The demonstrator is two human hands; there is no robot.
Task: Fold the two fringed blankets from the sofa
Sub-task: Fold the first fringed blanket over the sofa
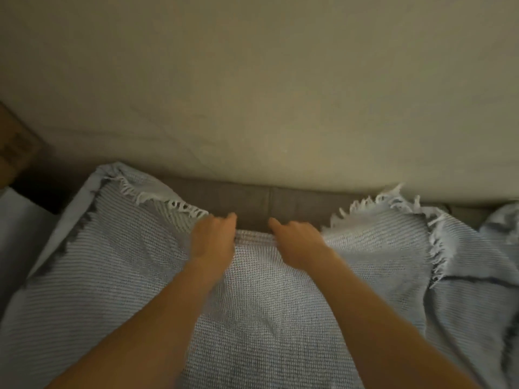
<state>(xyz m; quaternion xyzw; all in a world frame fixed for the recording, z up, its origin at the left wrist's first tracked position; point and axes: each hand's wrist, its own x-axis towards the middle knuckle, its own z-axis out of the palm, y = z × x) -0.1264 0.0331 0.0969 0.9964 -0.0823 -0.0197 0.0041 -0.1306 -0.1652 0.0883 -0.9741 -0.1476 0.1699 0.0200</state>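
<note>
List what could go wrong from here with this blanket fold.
1. Both hands, left and right, pinch the blanket close together at its middle edge, so the wide sides may sag and the fold come out crooked.
2. The fringe on the right is bunched and turned over; it could get trapped inside the fold.
3. More blue fabric lies at the far right; it might get dragged along.

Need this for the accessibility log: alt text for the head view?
Both hands, left hand and right hand, rest side by side at the far edge of a pale blue blanket spread over a grey sofa. Fringe shows either side; a wall rises behind.
</note>
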